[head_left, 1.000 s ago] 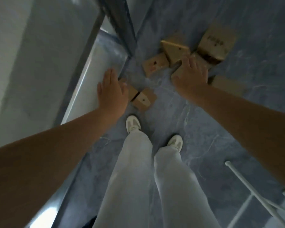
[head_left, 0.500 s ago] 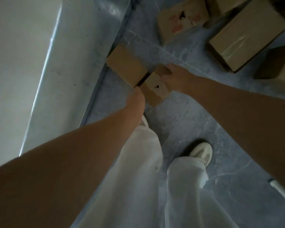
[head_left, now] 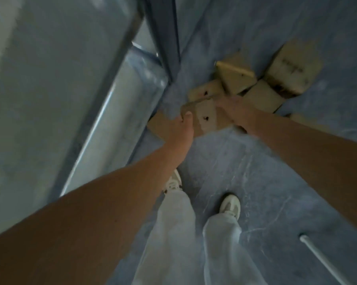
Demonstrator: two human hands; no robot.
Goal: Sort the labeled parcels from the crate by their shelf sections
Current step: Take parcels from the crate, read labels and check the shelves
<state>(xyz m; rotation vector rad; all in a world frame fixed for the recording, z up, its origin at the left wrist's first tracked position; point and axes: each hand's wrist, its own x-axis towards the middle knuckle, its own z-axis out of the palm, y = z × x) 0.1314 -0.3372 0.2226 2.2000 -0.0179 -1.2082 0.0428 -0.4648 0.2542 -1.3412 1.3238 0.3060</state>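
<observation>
Parcel (head_left: pixel 206 117) nr shelf edge (head_left: pixel 95 128); floor (head_left: pixel 266 171) open

Landmark I'm using: the held parcel (head_left: pixel 206 117), between both hands, left hand (head_left: pixel 183 128) on its left edge, right hand (head_left: pixel 233 108) on its far right side. Under it and to its left I see a flat parcel (head_left: pixel 160 124) on the floor (head_left: pixel 276 171), up against the shelf board (head_left: pixel 122 112) further left. Shelf post (head_left: pixel 165 38) stands behind-left of it. Just behind it, a marked parcel (head_left: pixel 206 91). Behind-right, a tilted parcel (head_left: pixel 235 77), a low parcel (head_left: pixel 262 98) right of that, and a big box (head_left: pixel 293 73) furthest back-right. Another parcel (head_left: pixel 309 124) sits to its right, past the right forearm. Both shoes (head_left: pixel 231 206) are in front of it, rod (head_left: pixel 321 258) well off front-right
</observation>
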